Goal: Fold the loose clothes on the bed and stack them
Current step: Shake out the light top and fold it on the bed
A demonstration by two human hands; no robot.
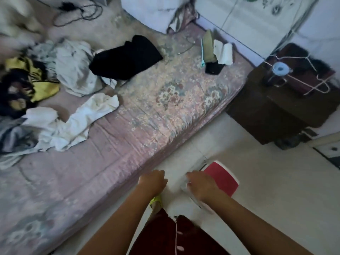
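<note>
Loose clothes lie along the left of the pink floral bed (147, 129): a black garment (127, 57), a crumpled pale grey one (73, 70), a yellow-and-black one (33, 80), a white one (73, 122) and a grey one (12, 140). A few folded pieces (217, 50) sit at the bed's far right corner. Below the bed's edge, over the floor, my left hand (153, 182) and my right hand (200, 185) have curled fingers. They grip a blurred white garment (179, 192) between them.
A red stool (223, 178) stands on the pale floor just right of my right hand. A dark wooden cabinet (272, 111) beside the bed carries wire hangers (312, 83) and a blue roll (280, 69). A black cable (79, 11) and white bedding (152, 13) lie at the bed's far end.
</note>
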